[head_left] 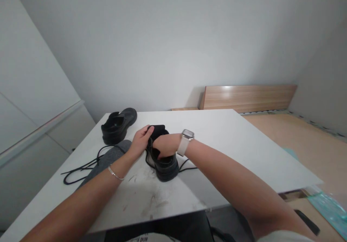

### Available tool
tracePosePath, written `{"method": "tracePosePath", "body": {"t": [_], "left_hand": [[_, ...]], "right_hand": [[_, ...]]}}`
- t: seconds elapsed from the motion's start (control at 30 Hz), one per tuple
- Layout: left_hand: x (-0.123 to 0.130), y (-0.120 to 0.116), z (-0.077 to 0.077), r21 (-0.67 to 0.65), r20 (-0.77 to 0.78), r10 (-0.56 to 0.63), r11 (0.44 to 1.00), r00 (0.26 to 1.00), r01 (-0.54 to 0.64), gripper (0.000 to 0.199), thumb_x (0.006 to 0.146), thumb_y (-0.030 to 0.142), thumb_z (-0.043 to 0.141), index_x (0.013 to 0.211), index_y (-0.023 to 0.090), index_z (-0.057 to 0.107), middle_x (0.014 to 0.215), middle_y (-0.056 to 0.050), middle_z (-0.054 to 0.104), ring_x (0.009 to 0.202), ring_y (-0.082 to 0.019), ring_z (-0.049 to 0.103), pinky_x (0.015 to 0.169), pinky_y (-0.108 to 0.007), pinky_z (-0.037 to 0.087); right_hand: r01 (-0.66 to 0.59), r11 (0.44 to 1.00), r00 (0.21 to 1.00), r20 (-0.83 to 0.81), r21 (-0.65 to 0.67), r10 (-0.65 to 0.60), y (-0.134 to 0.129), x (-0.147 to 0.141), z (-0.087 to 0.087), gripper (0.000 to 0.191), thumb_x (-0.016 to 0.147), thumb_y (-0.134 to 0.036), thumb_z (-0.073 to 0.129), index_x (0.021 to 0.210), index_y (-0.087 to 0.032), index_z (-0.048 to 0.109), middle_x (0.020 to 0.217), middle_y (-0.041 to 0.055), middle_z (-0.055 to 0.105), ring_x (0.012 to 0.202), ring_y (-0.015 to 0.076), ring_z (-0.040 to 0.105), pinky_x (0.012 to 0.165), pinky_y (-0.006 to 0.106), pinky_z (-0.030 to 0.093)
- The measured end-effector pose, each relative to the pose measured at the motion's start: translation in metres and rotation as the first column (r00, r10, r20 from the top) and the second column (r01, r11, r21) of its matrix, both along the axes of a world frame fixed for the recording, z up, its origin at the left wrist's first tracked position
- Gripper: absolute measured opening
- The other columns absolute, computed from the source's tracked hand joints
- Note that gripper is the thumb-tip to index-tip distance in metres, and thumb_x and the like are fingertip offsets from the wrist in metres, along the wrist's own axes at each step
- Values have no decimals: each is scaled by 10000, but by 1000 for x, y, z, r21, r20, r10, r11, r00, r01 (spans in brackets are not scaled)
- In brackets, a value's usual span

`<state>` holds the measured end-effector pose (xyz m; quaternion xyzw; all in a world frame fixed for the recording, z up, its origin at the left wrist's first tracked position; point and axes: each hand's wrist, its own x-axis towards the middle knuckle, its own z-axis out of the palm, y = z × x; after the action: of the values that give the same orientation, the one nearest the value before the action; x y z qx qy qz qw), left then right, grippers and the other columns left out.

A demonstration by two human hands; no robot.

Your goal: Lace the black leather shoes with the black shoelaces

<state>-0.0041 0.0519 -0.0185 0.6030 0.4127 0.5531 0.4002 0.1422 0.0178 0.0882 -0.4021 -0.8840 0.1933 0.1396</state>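
A black shoe (166,169) stands on the white table (211,126), its heel toward me. My left hand (141,139) pinches the shoe's tongue at its left side. My right hand (165,145), with a watch on the wrist, reaches into the shoe's opening; its fingertips are hidden inside. Black lace ends lie on either side of this shoe. Farther back at the left sits a second black shoe (115,128).
Loose black laces (81,169) lie at the table's left, beside a grey cloth (108,160) partly under my left forearm. Dark smudges mark the near tabletop. A wooden headboard (244,97) and bed base stand at the right.
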Motion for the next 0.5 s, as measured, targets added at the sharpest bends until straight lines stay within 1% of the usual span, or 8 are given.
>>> {"method": "tracePosePath", "body": {"t": [0.07, 0.13, 0.2, 0.27, 0.33, 0.37, 0.47, 0.5], "left_hand": [[0, 1, -2, -14, 36, 19, 1000, 999, -19, 441, 841, 589, 639, 821, 149, 666, 739, -19, 650, 717, -174, 576, 672, -263, 450], [-1, 3, -3, -25, 71, 39, 999, 997, -38, 448, 841, 599, 637, 821, 151, 652, 731, -13, 644, 690, -164, 570, 649, -255, 444], [0, 3, -1, -30, 103, 56, 998, 993, -53, 446, 841, 599, 640, 825, 153, 644, 726, -6, 637, 670, -154, 562, 632, -248, 438], [1, 3, 3, -27, 122, 65, 998, 990, -63, 440, 830, 593, 660, 810, 154, 640, 719, 0, 627, 661, -147, 553, 624, -241, 433], [4, 2, 7, -24, 128, 67, 998, 990, -64, 435, 821, 587, 675, 785, 155, 636, 716, 3, 619, 657, -142, 543, 620, -236, 427], [5, 2, 9, -23, 127, 64, 998, 990, -62, 432, 820, 583, 679, 777, 156, 634, 713, 4, 616, 653, -139, 538, 619, -236, 425], [12, 2, 14, -23, 122, 54, 998, 991, -51, 424, 826, 578, 675, 781, 158, 632, 702, 2, 612, 647, -140, 533, 622, -242, 429], [14, 2, 16, -23, 121, 52, 999, 991, -50, 426, 827, 580, 672, 793, 158, 636, 701, 0, 615, 649, -144, 536, 623, -246, 432]], "right_hand": [[-82, 996, 997, 7, -24, 83, 1, 33, 8, 105, 895, -173, 664, 987, -162, 714, 942, 20, 729, 818, 136, 678, 811, 280, 556], [51, 993, 993, -113, 107, -39, 0, 72, 7, 245, 932, -69, 516, 1018, -175, 720, 1011, 42, 744, 924, 150, 678, 899, 303, 521], [269, 942, 955, -181, 199, -235, -5, 108, -9, 229, 933, -99, 527, 1057, -168, 707, 1079, 79, 731, 974, 189, 668, 930, 360, 510], [260, 958, 965, -70, 125, -253, -16, 129, -37, 268, 890, -235, 672, 1149, -164, 678, 1167, 121, 697, 1069, 246, 641, 978, 424, 494], [148, 988, 989, 16, 34, -148, -30, 134, -69, 516, 797, -317, 793, 1260, -170, 619, 1295, 143, 622, 1187, 276, 578, 1028, 442, 465], [138, 990, 989, 49, 14, -138, -38, 131, -83, 517, 774, -315, 814, 1235, -178, 626, 1267, 137, 621, 1158, 276, 576, 1002, 440, 473], [222, 972, 971, 71, 72, -227, -59, 117, -109, 76, 880, -161, 651, 955, -170, 648, 1078, 102, 637, 1017, 240, 573, 903, 398, 474], [242, 966, 965, 77, 92, -249, -65, 114, -111, 73, 893, -105, 583, 896, -166, 623, 1031, 98, 634, 978, 234, 566, 876, 390, 467]]}}
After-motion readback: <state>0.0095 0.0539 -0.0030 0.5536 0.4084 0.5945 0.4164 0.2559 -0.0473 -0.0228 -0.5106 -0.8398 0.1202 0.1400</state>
